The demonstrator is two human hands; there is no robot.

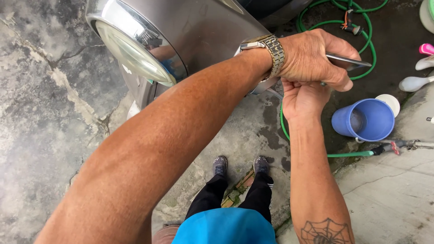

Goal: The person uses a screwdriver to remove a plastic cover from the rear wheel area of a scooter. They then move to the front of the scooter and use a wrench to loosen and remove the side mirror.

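This is looking like a wash yard outside a home. The ground (40, 113) is cracked, wet, grey concrete with bits of moss growing in it. A green garden hose (368, 40) is lying coiled at 1 o'clock. A blue plastic bucket (366, 119) is sitting on the wet floor at 3 o'clock. A grey washing machine (190, 31) with a round glass door (133, 52) is standing at 11 o'clock.

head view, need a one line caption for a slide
Left hand holding a thin metal tool above the right hand, beside a grey front-loading washing machine, blue bucket and green hose.
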